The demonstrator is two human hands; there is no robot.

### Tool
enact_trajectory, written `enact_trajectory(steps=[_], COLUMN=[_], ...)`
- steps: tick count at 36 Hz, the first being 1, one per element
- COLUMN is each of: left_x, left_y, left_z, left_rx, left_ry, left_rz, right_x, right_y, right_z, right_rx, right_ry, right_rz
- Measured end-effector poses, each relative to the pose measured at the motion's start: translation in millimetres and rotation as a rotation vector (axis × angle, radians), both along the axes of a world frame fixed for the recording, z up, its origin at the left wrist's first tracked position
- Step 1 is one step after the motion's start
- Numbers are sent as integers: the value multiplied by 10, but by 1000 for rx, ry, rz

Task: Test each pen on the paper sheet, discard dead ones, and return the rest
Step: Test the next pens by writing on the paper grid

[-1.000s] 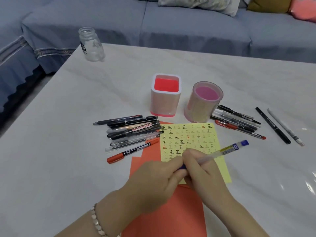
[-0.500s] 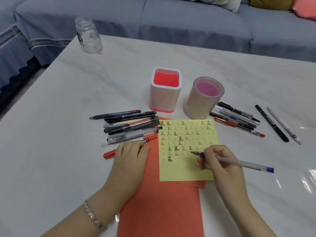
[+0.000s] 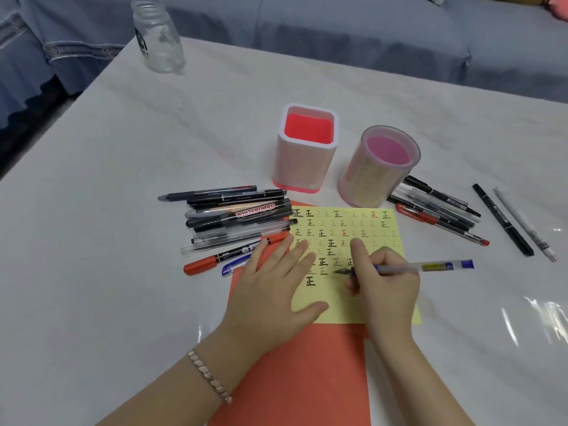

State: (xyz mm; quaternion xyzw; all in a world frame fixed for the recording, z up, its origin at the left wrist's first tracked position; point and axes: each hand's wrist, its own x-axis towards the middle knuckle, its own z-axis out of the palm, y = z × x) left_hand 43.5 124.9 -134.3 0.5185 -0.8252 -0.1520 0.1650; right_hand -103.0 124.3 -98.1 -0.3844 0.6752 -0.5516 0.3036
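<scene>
Uncapped a second ago, the clear-barrelled blue gel pen (image 3: 430, 266) meets the yellow paper sheet (image 3: 353, 305), pinched in the right hand (image 3: 384, 290); the left hand (image 3: 276, 287), grip flat, steadies the page as testing begins.

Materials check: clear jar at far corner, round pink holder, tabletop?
The clear jar: glass or clear plastic, can't tell; see-through wall, ridged neck, no lid. The round pink holder: likely plastic; translucent glossy outer wall around a pink inside. The tabletop: marble look, pale with grey veins, high gloss, with glare streaks near the right edge; real stone or printed surface is open.
</scene>
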Motion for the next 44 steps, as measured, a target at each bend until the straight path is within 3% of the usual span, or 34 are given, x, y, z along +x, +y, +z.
enact_trajectory(steps=[17, 44], left_x=[-14, -26], left_y=[-5, -9], left_z=[-50, -40], left_rx=[-106, -101], left_ry=[94, 87], left_rz=[27, 34], right_x=[115, 105], right_y=[-11, -48], right_z=[-282, -349], right_rx=[-41, -90], right_ry=[252, 328], right_rz=[31, -20])
